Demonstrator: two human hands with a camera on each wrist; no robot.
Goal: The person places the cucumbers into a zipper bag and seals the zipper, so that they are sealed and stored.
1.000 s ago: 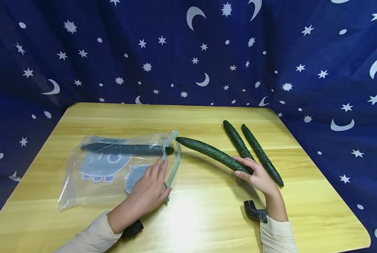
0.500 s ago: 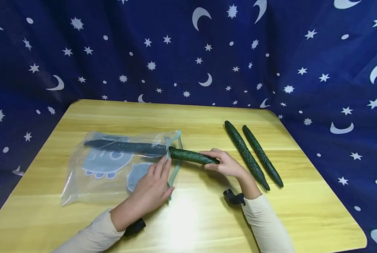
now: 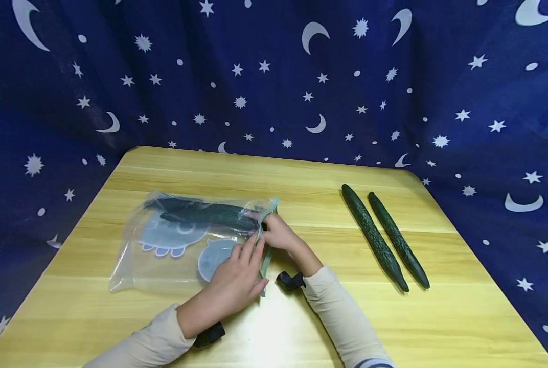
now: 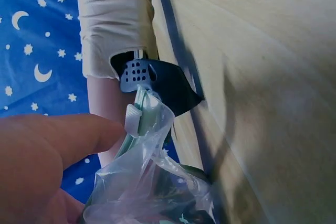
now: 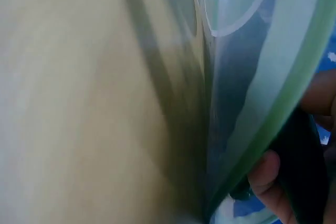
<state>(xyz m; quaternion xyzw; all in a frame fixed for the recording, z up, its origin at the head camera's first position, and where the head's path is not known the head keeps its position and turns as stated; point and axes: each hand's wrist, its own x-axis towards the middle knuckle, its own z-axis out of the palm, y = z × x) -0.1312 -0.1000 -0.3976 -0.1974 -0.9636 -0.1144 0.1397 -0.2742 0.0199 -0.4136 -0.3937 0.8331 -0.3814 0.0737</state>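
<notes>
A clear zip bag (image 3: 131, 268) with pale blue printed figures lies on the table, its green-edged mouth facing right. Two dark green cucumbers overlap inside it along the far side. My left hand (image 3: 237, 278) holds the near part of the bag's mouth; in the left wrist view its thumb (image 4: 89, 137) is beside the white slider (image 4: 133, 120). My right hand (image 3: 280, 232) reaches into the mouth, fingertips showing through the plastic. In the right wrist view, its thumb and fingers grip the end of a cucumber (image 5: 302, 166).
Two more cucumbers lie side by side on the right of the table, a thicker one (image 3: 372, 235) and a slimmer one (image 3: 398, 237). Dark blue curtain (image 3: 274, 76) with moons and stars hangs behind the wooden table (image 3: 320, 199). A black camera (image 3: 290, 281) is on the right wrist.
My right hand has moved left, sliding the cucumber from the open table into the bag until its fingers are inside the mouth. My left hand keeps its hold on the bag.
</notes>
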